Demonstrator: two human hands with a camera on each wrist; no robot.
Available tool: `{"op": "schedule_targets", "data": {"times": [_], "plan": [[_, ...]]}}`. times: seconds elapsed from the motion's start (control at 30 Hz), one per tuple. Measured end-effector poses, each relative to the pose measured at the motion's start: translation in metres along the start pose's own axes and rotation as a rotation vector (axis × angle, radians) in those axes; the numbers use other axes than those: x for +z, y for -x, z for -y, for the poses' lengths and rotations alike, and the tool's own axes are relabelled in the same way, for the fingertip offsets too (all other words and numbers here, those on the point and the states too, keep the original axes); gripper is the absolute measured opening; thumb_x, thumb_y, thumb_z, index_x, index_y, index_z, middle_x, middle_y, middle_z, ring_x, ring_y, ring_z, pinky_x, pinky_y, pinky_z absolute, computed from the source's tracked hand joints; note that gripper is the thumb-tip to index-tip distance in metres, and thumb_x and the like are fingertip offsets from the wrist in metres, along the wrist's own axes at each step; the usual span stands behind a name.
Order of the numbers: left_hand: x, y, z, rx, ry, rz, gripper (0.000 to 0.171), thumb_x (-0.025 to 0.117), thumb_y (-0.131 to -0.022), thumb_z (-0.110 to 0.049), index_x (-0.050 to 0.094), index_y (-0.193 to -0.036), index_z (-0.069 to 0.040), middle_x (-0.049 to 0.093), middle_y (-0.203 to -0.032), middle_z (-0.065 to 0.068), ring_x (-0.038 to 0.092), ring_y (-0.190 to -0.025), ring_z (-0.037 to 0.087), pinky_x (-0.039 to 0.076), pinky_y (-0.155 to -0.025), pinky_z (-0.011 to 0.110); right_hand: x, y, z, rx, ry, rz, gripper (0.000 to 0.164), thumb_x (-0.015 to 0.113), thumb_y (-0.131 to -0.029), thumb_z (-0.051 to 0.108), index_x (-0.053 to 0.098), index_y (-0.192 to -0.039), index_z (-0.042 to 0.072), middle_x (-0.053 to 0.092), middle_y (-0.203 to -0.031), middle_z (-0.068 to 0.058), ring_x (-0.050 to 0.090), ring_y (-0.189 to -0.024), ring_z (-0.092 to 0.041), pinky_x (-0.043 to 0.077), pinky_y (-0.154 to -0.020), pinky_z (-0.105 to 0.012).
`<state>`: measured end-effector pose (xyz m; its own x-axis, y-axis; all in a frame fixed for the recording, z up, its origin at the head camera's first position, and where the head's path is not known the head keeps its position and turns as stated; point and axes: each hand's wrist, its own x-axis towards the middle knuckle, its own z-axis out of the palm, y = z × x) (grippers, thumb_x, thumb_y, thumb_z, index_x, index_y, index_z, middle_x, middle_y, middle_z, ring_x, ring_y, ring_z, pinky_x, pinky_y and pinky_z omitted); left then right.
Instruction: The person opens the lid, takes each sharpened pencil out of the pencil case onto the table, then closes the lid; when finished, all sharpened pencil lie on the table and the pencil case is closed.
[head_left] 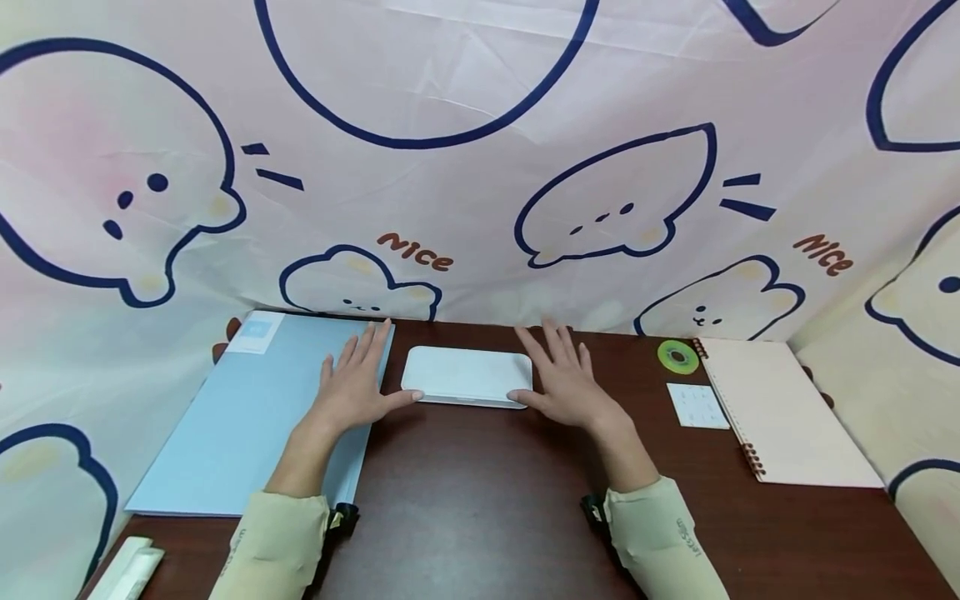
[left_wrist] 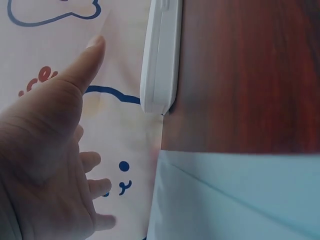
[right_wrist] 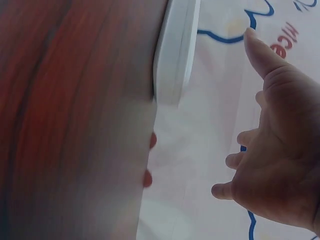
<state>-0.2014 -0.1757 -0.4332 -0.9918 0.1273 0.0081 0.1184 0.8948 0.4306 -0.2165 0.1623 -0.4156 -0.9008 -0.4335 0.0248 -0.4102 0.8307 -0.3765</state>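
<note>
Left hand (head_left: 358, 387) and right hand (head_left: 562, 383): both released, fingers splayed, thumbs turned inward, gripping nothing. In the head view, overlap the near corners of a low, white, rounded rectangular case, apparently of hard plastic (head_left: 467, 375), with the thumbs; in the wrist views, hover apart from it, without visible contact.

Beneath and in front: a dark reddish-brown, wood-grained tabletop (head_left: 465, 517). Under the left hand: the right edge of a large, flat, light-blue folder (head_left: 255, 417), just beside the case.

Between the hands, toward the back of the tabletop: the case, lying flat, long side facing forward. Looks fairly light and stiff, with a smooth surface likely to slip under dry fingertips and to slide if pushed. Shows a seam along the side, so might come apart there if lifted by the top alone. Best taken low at both short ends, with thumbs in front and fingers behind; squeeze only moderately.

Past a narrow strip of tabletop: a pale fabric backdrop printed with navy-blue outlines (head_left: 480, 200), probably soft, leaving limited finger room behind the case.
</note>
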Motion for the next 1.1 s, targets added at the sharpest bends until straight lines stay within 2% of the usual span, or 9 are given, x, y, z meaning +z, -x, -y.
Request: {"op": "schedule_targets", "data": {"times": [0.13, 0.27, 0.5, 0.7, 0.83, 1.0, 1.1], "plan": [[-0.001, 0.000, 0.003, 0.000, 0.002, 0.003, 0.124, 0.077, -0.078, -0.065, 0.000, -0.165, -0.024, 0.011, -0.171, 0.017, 0.013, -0.155, 0.049, 0.009, -0.117, 0.078, 0.008, -0.009, 0.010, -0.025, -0.005, 0.027, 0.097, 0.070, -0.092, 0.052, 0.007, -0.164, 0.036, -0.004, -0.172, -0.015, -0.008, -0.158, -0.040, 0.003, -0.120, -0.074], [0.000, -0.001, 0.002, 0.019, 0.013, 0.019, 0.124, 0.079, -0.076, -0.066, 0.006, -0.165, -0.020, 0.016, -0.171, 0.015, 0.016, -0.155, 0.047, 0.011, -0.117, 0.078, 0.013, -0.016, 0.016, -0.034, 0.013, 0.067, 0.093, 0.070, -0.091, 0.052, 0.013, -0.163, 0.039, 0.000, -0.173, -0.010, -0.006, -0.159, -0.039, 0.004, -0.122, -0.072], [0.003, -0.001, 0.004, 0.008, 0.026, 0.043, 0.121, 0.080, -0.075, -0.064, 0.012, -0.165, -0.019, 0.026, -0.168, 0.015, 0.020, -0.154, 0.045, 0.012, -0.117, 0.077, 0.022, -0.022, 0.020, -0.057, -0.002, 0.173, 0.083, 0.071, -0.093, 0.047, 0.025, -0.161, 0.037, 0.010, -0.173, -0.003, 0.003, -0.160, -0.037, 0.007, -0.122, -0.071], [0.004, -0.001, 0.001, -0.001, 0.014, 0.094, 0.108, 0.079, -0.081, -0.054, 0.022, -0.163, -0.012, 0.045, -0.157, 0.021, 0.043, -0.144, 0.043, 0.015, -0.117, 0.076, 0.024, -0.024, 0.022, -0.056, -0.029, 0.220, 0.085, 0.072, -0.092, 0.047, 0.025, -0.162, 0.035, 0.013, -0.172, -0.004, 0.010, -0.159, -0.037, 0.010, -0.123, -0.069], [0.006, -0.003, -0.003, -0.021, 0.028, 0.124, 0.098, 0.078, -0.085, -0.048, 0.030, -0.160, -0.006, 0.049, -0.153, 0.022, 0.049, -0.140, 0.043, 0.016, -0.118, 0.074, 0.023, -0.025, 0.023, -0.051, 0.018, 0.235, 0.083, 0.072, -0.092, 0.047, 0.028, -0.161, 0.032, 0.018, -0.172, -0.004, 0.011, -0.159, -0.037, 0.011, -0.123, -0.068], [0.008, -0.004, -0.002, -0.053, 0.084, 0.161, 0.095, 0.077, -0.088, -0.043, 0.028, -0.160, -0.005, 0.043, -0.157, 0.022, 0.044, -0.143, 0.043, 0.031, -0.119, 0.064, 0.022, -0.029, 0.023, -0.076, 0.083, 0.236, 0.079, 0.072, -0.092, 0.046, 0.034, -0.160, 0.030, 0.024, -0.170, -0.004, 0.015, -0.158, -0.038, 0.011, -0.124, -0.068], [0.011, -0.005, 0.001, -0.029, 0.108, 0.176, 0.093, 0.078, -0.088, -0.040, 0.029, -0.160, -0.006, 0.043, -0.158, 0.022, 0.043, -0.144, 0.043, 0.040, -0.115, 0.059, 0.022, -0.032, 0.023, -0.077, 0.109, 0.237, 0.080, 0.073, -0.092, 0.046, 0.034, -0.159, 0.030, 0.025, -0.170, -0.003, 0.018, -0.157, -0.038, 0.011, -0.124, -0.067]]}}
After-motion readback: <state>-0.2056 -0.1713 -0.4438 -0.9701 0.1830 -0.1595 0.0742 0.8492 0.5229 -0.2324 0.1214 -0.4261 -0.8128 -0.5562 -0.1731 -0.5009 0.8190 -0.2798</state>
